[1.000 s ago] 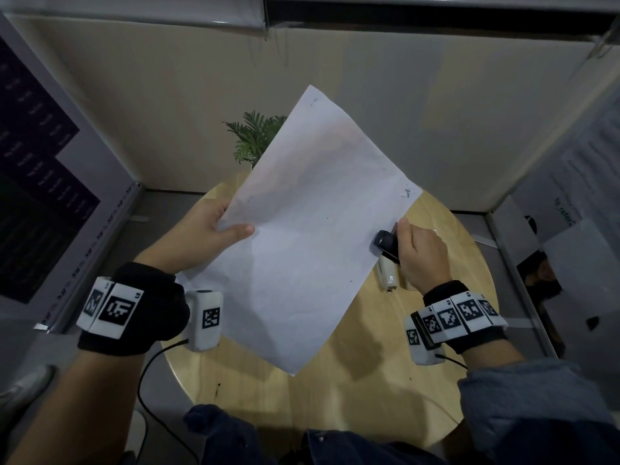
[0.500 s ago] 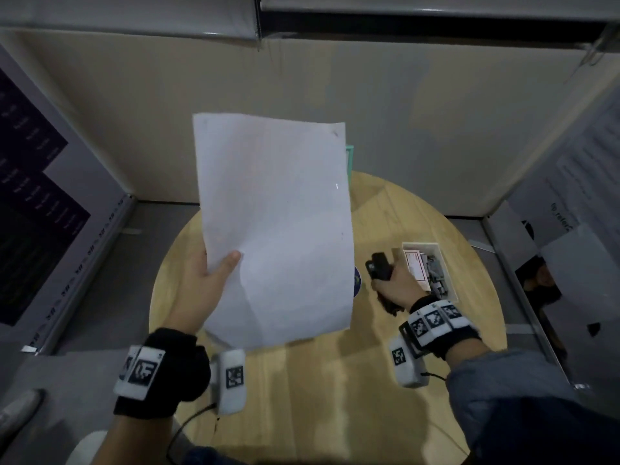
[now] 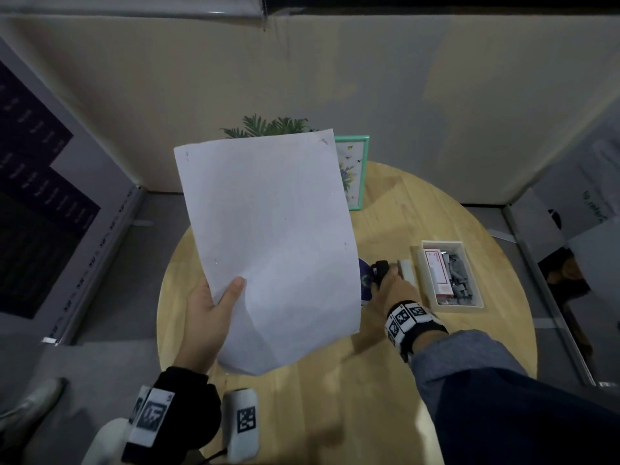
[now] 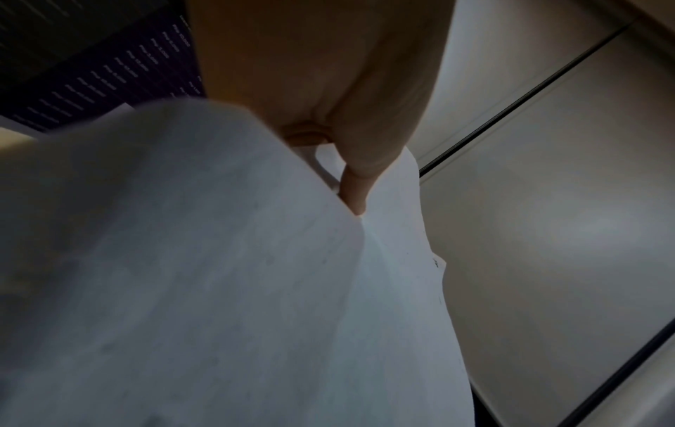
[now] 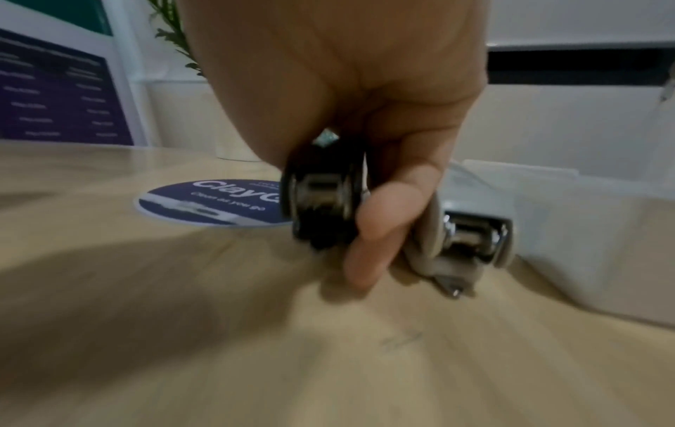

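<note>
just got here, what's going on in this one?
A person is working at a round wooden table. The left hand holds white paper up off the table, thumb on its front. The right hand is down at the tabletop, gripping a black stapler beside a pale second stapler and a white box of what look like staples. Paper and black stapler are apart.
</note>
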Demonstrator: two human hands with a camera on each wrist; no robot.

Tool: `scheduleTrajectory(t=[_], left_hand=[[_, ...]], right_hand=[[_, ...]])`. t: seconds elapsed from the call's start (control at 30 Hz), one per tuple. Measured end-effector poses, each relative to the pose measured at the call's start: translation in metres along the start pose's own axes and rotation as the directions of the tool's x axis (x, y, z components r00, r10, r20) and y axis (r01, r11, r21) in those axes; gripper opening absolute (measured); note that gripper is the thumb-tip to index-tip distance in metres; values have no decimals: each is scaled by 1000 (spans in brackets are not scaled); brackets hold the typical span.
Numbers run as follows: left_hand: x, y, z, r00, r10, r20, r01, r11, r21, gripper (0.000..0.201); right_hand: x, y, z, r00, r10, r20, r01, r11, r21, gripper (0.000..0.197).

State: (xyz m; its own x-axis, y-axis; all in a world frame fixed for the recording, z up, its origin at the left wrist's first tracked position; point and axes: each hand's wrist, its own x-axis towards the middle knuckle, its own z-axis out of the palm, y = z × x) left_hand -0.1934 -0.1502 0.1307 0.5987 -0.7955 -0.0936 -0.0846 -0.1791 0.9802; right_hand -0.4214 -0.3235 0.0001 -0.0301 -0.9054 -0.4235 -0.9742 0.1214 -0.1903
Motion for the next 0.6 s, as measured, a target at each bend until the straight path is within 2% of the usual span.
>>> scheduleTrajectory(t=[0.07, 0.13, 0.17, 0.2, 0.23, 0.27, 0.3, 0.33, 0.37, 0.4, 0.47, 0.53, 0.6], left_hand=[[0, 1, 2, 1000, 3, 13, -3, 1000, -9, 23], [1, 5, 5, 999, 19, 31, -18, 1000, -23, 21], [2, 6, 7, 999, 29, 39, -28, 999, -30, 20], [3, 7, 10, 998, 34, 46, -33, 999, -37, 19], [4, 9, 12, 998, 37, 52, -35, 999, -40, 19], [5, 11, 15, 997, 43, 58, -41, 998, -46, 19], [5, 12, 19, 997, 47, 64, -44, 998, -50, 20], [5, 14, 22, 996, 50, 74, -46, 997, -55, 21], [4, 17, 26, 995, 47, 89, -42, 997, -61, 20], [3, 19, 31, 993, 41, 107, -34, 997, -66, 20], [0, 23, 40, 987, 29, 155, -19, 998, -66, 23], [-3, 30, 49, 975, 14, 220, -4, 999, -47, 28], [-2, 32, 56, 965, -13, 262, 10, 1000, 12, 39]], right_hand=[[-8, 0, -12, 999, -28, 24, 30, 995, -92, 48], [-23, -4, -37, 994, -101, -36, 94, 983, -156, 41], [-31, -6, -52, 983, -141, -114, 128, 986, -108, 42], [-40, -7, -65, 965, -162, -208, 169, 985, 16, 46], [-51, -8, -78, 947, -156, -280, 220, 952, 212, 49], [-60, -10, -91, 942, -143, -303, 272, 853, 446, 51], [-69, -12, -103, 948, -147, -283, 302, 695, 652, 49], [-78, -15, -115, 954, -176, -245, 301, 539, 787, 44], [-85, -15, -123, 949, -216, -228, 302, 424, 854, 37], [-90, -16, -129, 937, -249, -243, 321, 352, 879, 29], [-94, -14, -135, 905, -263, -333, 402, 283, 871, 19], [-93, -6, -138, 872, -241, -426, 481, 257, 838, 10], [-94, 1, -142, 852, -208, -481, 522, 252, 815, 16]])
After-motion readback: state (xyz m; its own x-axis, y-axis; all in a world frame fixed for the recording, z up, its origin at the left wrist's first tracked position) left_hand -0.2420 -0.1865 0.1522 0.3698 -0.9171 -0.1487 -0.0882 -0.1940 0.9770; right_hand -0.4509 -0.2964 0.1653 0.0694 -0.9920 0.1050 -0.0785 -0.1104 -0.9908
